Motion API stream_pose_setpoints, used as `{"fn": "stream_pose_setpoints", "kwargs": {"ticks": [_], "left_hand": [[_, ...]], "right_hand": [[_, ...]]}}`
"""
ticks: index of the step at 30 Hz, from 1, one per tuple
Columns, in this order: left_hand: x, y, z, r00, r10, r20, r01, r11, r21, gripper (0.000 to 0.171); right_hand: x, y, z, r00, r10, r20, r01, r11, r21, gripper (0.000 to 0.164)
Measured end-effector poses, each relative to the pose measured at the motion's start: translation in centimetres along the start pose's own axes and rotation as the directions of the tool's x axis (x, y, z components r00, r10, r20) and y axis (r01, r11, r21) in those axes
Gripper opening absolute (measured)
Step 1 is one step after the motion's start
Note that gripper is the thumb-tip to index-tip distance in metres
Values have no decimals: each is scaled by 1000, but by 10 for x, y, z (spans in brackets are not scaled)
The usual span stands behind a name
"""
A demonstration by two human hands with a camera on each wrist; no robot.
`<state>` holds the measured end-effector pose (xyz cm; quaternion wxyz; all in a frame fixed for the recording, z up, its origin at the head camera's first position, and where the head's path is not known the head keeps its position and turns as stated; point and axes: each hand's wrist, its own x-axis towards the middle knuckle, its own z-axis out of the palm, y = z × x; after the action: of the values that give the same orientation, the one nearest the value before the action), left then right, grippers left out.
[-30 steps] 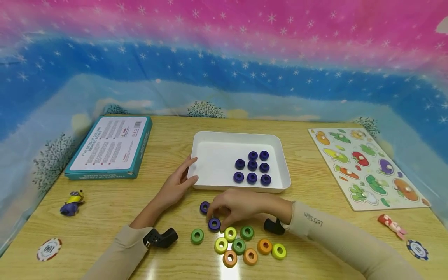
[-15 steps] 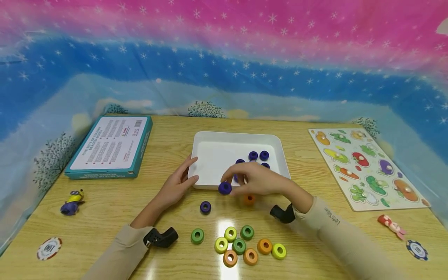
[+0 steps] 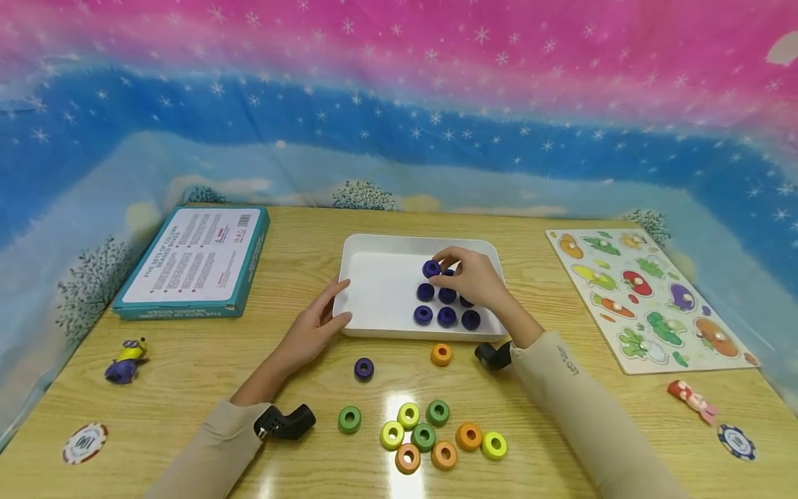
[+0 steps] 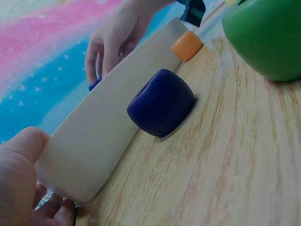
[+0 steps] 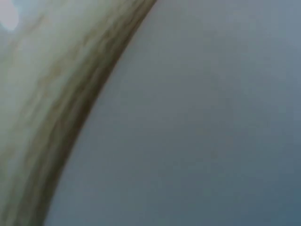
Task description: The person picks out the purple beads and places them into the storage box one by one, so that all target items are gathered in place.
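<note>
A white tray (image 3: 380,284) lies in the middle of the table, with rows of purple beads (image 3: 446,317) in its right half. My left hand (image 3: 314,329) grips the tray's left end; in the left wrist view the thumb presses the corner and the fingers curl below it. Over the tray's right side my right hand (image 3: 472,277) pinches a purple bead (image 3: 431,269) between thumb and fingertips, at the far end of the leftmost row. The hand hides part of the beads behind it. One more purple bead (image 4: 162,103) sits on the table before the tray.
An orange bead (image 3: 441,355) lies close to the tray's front wall. Green, yellow and orange beads (image 3: 424,436) cluster nearer me. A teal box (image 3: 193,263) and toy figure (image 3: 127,362) are left; a vegetable puzzle board (image 3: 651,298) and poker chip (image 3: 737,442) are right.
My right hand has taken a purple bead from the table and carried it up and over into the tray. An orange bead now shows near the tray's front. My left hand stays put.
</note>
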<state>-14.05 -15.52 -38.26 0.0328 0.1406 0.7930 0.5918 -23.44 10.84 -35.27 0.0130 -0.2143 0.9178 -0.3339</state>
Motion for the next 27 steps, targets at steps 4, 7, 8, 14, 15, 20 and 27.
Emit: {"fn": "stream_pose_setpoints", "kwargs": {"ticks": [4, 7, 8, 14, 15, 20, 27], "left_hand": [[0, 0, -1, 1000, 5, -2, -5, 1000, 0, 49], [0, 0, -1, 1000, 7, 5, -7, 1000, -20, 49], [1, 0, -1, 1000, 8, 9, -8, 1000, -28, 49], [0, 1, -1, 1000, 3, 14, -3, 999, -41, 50], [0, 1, -1, 1000, 2, 12, -2, 999, -38, 50], [0, 1, 0, 1000, -2, 3, 2, 1000, -26, 49], [0, 2, -1, 1000, -2, 3, 2, 1000, -12, 49]], "right_hand": [[11, 3, 6, 997, 73, 4, -73, 997, -28, 33], [18, 6, 10, 995, 95, 22, -93, 993, -65, 32], [19, 7, 11, 995, 99, 30, -96, 992, -78, 32], [24, 11, 17, 993, 102, 66, -92, 986, -136, 30], [24, 12, 18, 992, 100, 70, -90, 986, -142, 30], [22, 11, 17, 992, 101, 79, -89, 985, -151, 37], [9, -3, 3, 998, 65, 6, -64, 995, -72, 39]]}}
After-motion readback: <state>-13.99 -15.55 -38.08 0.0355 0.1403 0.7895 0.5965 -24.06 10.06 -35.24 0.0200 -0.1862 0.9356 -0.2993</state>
